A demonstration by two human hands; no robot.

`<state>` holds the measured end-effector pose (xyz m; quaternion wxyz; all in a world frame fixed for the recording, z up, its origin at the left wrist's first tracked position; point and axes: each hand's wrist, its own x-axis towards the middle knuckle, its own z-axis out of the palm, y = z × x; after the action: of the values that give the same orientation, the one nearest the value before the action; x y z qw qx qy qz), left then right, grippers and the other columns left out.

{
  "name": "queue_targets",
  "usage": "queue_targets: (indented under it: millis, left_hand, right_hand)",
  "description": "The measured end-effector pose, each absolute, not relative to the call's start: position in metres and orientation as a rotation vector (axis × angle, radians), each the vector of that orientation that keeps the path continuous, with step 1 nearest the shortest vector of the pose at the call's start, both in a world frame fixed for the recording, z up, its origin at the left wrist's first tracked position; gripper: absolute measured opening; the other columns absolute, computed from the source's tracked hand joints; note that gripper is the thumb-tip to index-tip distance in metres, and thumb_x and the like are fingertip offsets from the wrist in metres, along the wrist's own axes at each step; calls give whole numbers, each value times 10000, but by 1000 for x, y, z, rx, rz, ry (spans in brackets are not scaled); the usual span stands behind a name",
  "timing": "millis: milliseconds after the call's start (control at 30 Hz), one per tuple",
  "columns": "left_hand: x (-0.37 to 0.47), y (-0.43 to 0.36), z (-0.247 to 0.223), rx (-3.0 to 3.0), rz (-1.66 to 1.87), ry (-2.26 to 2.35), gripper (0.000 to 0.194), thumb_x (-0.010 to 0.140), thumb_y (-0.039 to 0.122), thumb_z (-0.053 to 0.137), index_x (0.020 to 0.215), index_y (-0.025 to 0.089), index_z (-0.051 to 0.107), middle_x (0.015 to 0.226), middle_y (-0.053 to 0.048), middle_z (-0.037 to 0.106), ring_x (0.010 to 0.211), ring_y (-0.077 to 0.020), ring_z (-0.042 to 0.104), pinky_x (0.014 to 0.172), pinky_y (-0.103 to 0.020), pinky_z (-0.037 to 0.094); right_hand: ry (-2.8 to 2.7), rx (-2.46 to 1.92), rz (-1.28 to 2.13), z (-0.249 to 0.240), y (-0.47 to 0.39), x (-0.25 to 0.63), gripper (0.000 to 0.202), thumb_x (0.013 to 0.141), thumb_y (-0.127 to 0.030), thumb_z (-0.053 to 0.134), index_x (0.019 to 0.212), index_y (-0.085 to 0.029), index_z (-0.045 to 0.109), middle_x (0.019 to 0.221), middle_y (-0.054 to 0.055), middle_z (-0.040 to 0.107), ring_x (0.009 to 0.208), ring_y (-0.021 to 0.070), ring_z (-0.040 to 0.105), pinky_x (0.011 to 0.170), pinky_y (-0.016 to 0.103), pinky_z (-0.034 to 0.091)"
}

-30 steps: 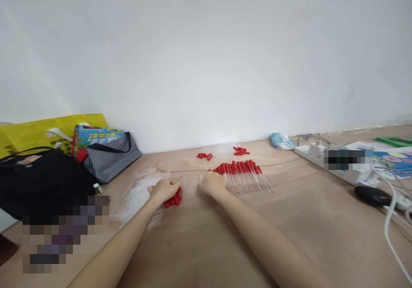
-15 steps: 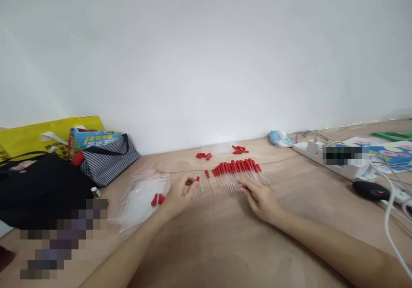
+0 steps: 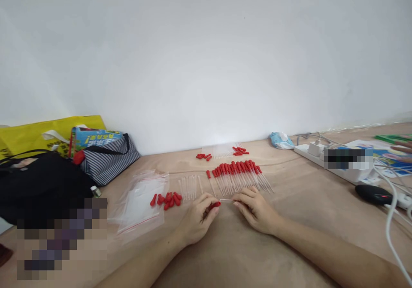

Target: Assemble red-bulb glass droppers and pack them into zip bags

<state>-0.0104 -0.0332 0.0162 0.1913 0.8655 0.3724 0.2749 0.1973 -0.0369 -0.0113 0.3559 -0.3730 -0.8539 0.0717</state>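
My left hand [image 3: 201, 217] pinches a red rubber bulb [image 3: 217, 204], mostly hidden by the fingers. From the right, my right hand [image 3: 255, 208] grips a thin clear dropper tube [image 3: 227, 200], whose end is at the bulb's mouth; whether it is inside I cannot tell. Beyond the hands lies a row of droppers [image 3: 238, 178] with red bulbs on clear tubes. Several loose red bulbs [image 3: 169, 199] rest left of my left hand. Just behind them are bare clear tubes [image 3: 188, 187] side by side.
Clear zip bags [image 3: 138, 206] lie at the left, near a black bag [image 3: 41, 189] and a striped bag [image 3: 106, 161]. More bulbs [image 3: 240, 151] and tubes sit by the wall. At right are a power strip [image 3: 331, 161], white cables [image 3: 390, 215] and another person's hand [image 3: 404, 146].
Both hands have come nearer to me and closer together, bringing bulb and tube end to end. My left hand has moved right, uncovering loose bulbs and bare tubes. Another person's hand has appeared far right.
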Motion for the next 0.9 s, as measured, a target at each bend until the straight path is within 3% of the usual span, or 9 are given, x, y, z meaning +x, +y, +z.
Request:
queue_targets:
  millis: [200, 500, 733, 900]
  left_hand:
    - [-9, -32, 14, 2391, 792, 1066, 148, 842, 210, 402, 838, 169, 544, 752, -11, 573, 695, -140, 528, 652, -241, 417]
    - [-12, -32, 7, 2444, 889, 1039, 186, 826, 231, 419, 772, 156, 580, 663, -8, 588, 611, -130, 533, 580, -220, 404]
    - [-14, -39, 9, 2632, 788, 880, 178, 833, 201, 409, 759, 152, 563, 662, -18, 566, 596, -124, 513, 563, -214, 397]
    - [-13, -38, 6, 2707, 783, 849, 186, 843, 198, 377, 762, 152, 538, 658, -24, 545, 595, -129, 500, 548, -218, 395]
  right_hand:
    - [-2253, -958, 140, -13, -37, 197, 194, 834, -160, 387, 903, -180, 567, 816, 41, 613, 721, 133, 530, 692, 298, 299]
    - [-2325, -833, 50, -10, -42, 197, 233, 854, -185, 369, 940, -193, 586, 641, -12, 563, 583, 94, 469, 661, 274, 242]
    - [-2416, -665, -311, -11, -37, 199, 238, 834, -138, 349, 788, -150, 582, 583, -11, 546, 455, 83, 313, 600, 293, 188]
    - [-2383, -671, -325, -8, -42, 193, 257, 825, -131, 336, 709, -150, 564, 590, -1, 531, 482, 92, 320, 585, 288, 181]
